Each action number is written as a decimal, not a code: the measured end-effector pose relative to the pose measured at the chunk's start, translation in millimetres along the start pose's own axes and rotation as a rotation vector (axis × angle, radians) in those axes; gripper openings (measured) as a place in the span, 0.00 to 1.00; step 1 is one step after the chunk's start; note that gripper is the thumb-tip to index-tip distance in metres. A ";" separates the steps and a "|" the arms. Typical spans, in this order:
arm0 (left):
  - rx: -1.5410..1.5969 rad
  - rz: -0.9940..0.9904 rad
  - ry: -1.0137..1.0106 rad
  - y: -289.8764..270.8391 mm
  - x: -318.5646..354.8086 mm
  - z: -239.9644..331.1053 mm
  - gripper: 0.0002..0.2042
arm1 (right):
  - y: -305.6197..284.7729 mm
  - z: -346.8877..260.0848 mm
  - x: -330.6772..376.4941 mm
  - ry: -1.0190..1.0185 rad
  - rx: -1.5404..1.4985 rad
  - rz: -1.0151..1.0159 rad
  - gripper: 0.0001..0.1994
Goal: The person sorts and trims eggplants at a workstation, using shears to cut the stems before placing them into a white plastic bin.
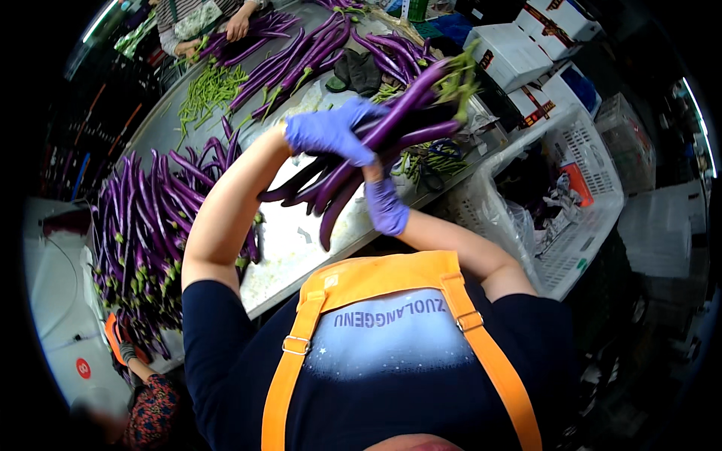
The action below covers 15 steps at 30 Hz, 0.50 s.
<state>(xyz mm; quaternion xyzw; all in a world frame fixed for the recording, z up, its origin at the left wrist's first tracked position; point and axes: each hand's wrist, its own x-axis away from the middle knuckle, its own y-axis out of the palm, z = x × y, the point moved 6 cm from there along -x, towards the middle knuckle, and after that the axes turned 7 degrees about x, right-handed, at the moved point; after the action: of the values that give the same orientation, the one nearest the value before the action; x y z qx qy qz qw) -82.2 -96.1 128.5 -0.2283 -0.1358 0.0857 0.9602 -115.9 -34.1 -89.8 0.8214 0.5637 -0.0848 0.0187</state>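
A bunch of long, slim purple eggplants (410, 98) is held up above the front of the table, slanting with the green stem ends toward the upper right. My left hand (327, 131), in a purple glove, grips the bunch from the left and over its top. My right hand (386, 204), gloved alike, holds the underside; most of its fingers are hidden behind the eggplants. Below the bunch lies a whitish work surface (289, 248). A big heap of eggplants (143, 210) lies to the left of my left arm.
More eggplants (320, 49) and a pile of green stem trimmings (210, 94) lie farther up the metal table. A co-worker's hand (238, 26) is at the far side; another person's sleeve (154, 410) shows lower left. A white plastic crate (594, 248) and white boxes (508, 56) stand right.
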 end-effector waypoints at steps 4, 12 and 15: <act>-0.099 -0.094 -0.139 31.3 49.2 -125.5 0.55 | 52.4 35.8 51.7 -0.227 0.644 -0.339 0.21; -0.603 0.133 -0.390 86.3 56.8 -171.8 0.53 | -19.8 55.7 66.6 0.508 0.408 -0.877 0.26; -0.835 0.252 -0.507 93.0 60.3 -174.6 0.48 | -45.5 71.7 58.1 0.503 0.432 -0.907 0.24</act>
<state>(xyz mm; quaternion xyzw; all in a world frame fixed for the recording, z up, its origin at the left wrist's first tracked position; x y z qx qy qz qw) 17.8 -72.9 -51.0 -0.5797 -0.3586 0.1922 0.7060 -146.3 27.0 -166.7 0.4770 0.8173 0.0006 -0.3232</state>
